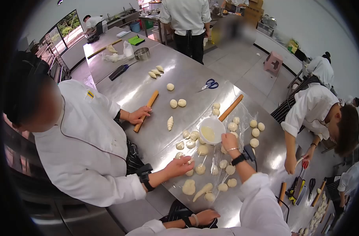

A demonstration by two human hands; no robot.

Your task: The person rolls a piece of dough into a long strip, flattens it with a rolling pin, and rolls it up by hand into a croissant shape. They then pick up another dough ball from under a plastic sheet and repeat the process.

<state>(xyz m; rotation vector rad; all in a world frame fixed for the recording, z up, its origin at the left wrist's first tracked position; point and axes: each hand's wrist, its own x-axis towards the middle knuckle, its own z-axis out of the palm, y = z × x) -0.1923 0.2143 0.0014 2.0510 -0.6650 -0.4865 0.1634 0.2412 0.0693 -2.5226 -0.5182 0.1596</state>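
My right hand (pixel 230 142) is closed on the near rim of a white bowl (pixel 219 125), which is tilted toward me and has pale yellowish contents. The bowl is over dough balls covered by clear plastic film (pixel 217 165). My left hand (pixel 207 217) is low by the table's near edge, fingers curled, with nothing seen in it. Between my hands lie a flat dough piece (pixel 188 187), a tapered dough strip (pixel 203 191) and several dough balls (pixel 231 183). A rolling pin (pixel 231 107) lies beyond the bowl.
At left, a co-worker (pixel 81 137) rests one hand on a rolling pin (pixel 146 111) and reaches the other (pixel 179 166) over the dough. Blue-handled scissors (pixel 211 83), a shaped roll (pixel 170 123) and a metal ring (pixel 142 54) lie farther off. Another person (pixel 311 114) works at right.
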